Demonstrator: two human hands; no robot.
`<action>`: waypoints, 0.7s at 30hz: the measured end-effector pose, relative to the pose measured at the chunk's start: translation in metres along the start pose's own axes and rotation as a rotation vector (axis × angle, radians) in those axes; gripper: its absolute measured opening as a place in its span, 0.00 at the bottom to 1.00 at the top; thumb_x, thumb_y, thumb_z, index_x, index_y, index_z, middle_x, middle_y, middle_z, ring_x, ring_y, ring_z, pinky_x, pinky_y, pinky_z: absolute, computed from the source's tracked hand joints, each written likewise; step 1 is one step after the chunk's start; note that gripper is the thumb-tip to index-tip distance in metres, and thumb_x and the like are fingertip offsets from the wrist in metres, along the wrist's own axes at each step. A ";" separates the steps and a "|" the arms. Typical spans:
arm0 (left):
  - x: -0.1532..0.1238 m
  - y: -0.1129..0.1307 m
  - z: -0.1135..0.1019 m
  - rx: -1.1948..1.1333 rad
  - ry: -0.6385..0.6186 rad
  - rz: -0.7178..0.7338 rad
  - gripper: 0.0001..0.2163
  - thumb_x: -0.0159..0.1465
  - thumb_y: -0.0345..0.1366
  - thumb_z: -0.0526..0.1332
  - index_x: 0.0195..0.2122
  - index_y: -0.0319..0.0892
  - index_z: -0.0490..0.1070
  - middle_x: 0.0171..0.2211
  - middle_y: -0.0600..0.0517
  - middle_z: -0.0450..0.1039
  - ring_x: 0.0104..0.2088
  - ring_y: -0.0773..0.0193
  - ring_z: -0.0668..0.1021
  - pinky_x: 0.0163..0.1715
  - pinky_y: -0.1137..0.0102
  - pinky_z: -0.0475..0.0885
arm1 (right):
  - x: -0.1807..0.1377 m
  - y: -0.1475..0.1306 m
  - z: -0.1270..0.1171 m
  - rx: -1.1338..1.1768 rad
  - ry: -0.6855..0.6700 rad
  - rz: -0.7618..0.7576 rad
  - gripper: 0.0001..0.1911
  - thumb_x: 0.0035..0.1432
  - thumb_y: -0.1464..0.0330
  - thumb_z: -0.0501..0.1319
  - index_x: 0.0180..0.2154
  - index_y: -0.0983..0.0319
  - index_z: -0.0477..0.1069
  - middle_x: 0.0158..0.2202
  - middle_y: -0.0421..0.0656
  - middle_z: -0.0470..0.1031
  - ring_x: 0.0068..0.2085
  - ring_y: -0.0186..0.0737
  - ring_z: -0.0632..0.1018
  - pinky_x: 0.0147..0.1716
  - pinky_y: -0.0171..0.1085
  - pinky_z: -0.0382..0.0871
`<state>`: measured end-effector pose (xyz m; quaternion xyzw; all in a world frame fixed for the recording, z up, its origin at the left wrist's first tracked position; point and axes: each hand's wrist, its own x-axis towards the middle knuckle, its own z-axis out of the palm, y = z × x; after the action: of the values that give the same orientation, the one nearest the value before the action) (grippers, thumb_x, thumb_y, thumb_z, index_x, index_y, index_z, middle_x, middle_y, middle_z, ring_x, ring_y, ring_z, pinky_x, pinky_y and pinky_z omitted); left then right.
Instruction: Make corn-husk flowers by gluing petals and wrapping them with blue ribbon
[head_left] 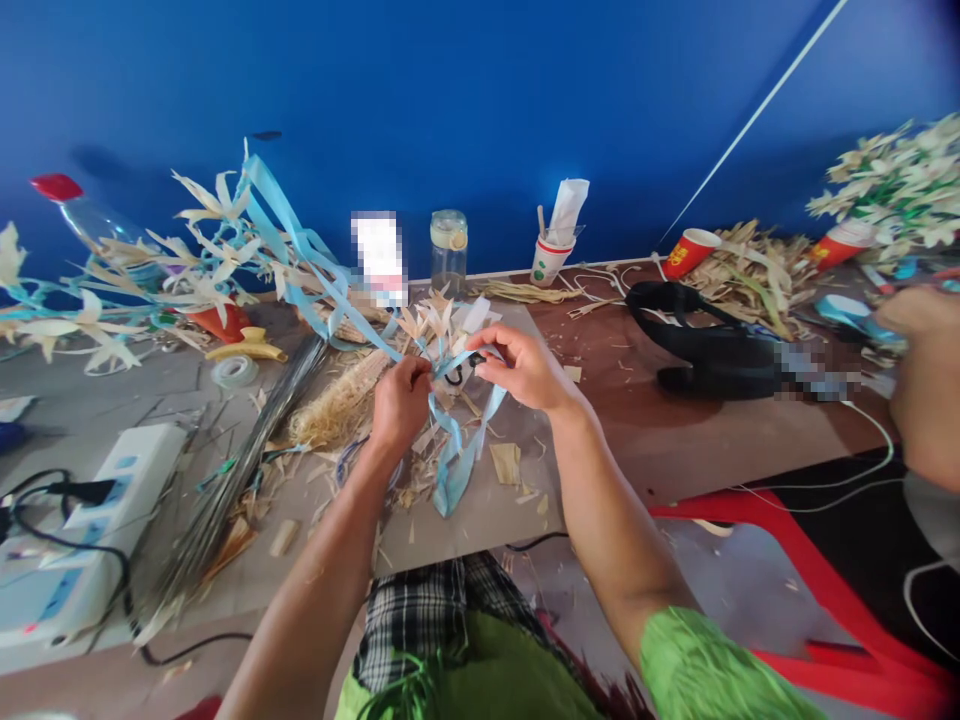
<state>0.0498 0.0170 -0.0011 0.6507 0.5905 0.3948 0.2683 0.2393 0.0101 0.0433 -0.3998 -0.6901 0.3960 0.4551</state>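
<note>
Light blue ribbon runs between my two hands over the middle of the table, with a loop hanging below them. My left hand is closed in a pinch on the ribbon and the stem of a pale husk flower. Thumb and fingers of my right hand are bent around the ribbon just right of the flower. From my left hand a ribbon length climbs to the upper left, toward a branch of husk flowers. Just what lies between the fingertips is partly hidden.
Dry husk fibre and a wire bundle lie left. A power strip sits farther left. Behind stand a glass jar and paper cup. Right are a black strap-like object, a red cup and another person's arm.
</note>
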 end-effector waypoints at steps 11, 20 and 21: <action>0.000 -0.004 0.005 -0.040 -0.038 0.027 0.06 0.54 0.31 0.55 0.30 0.43 0.70 0.24 0.55 0.70 0.25 0.65 0.70 0.28 0.72 0.61 | 0.006 0.011 0.005 -0.484 0.211 -0.301 0.06 0.57 0.71 0.58 0.33 0.59 0.73 0.36 0.43 0.63 0.37 0.37 0.69 0.38 0.38 0.65; 0.000 0.000 0.003 -0.134 -0.062 -0.009 0.06 0.52 0.32 0.56 0.30 0.42 0.71 0.22 0.56 0.70 0.25 0.66 0.70 0.27 0.72 0.61 | 0.008 0.007 0.013 -0.331 0.279 -0.184 0.06 0.54 0.67 0.59 0.27 0.61 0.70 0.40 0.45 0.68 0.34 0.35 0.69 0.29 0.35 0.62; -0.001 0.000 0.004 -0.152 -0.078 -0.007 0.06 0.53 0.32 0.57 0.30 0.42 0.71 0.22 0.56 0.70 0.24 0.66 0.69 0.27 0.72 0.61 | 0.008 0.007 0.013 -0.322 0.286 -0.165 0.06 0.54 0.67 0.59 0.27 0.61 0.69 0.40 0.45 0.69 0.33 0.34 0.69 0.27 0.34 0.61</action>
<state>0.0531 0.0167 -0.0029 0.6412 0.5503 0.4120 0.3410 0.2266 0.0179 0.0356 -0.4614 -0.7034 0.1814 0.5094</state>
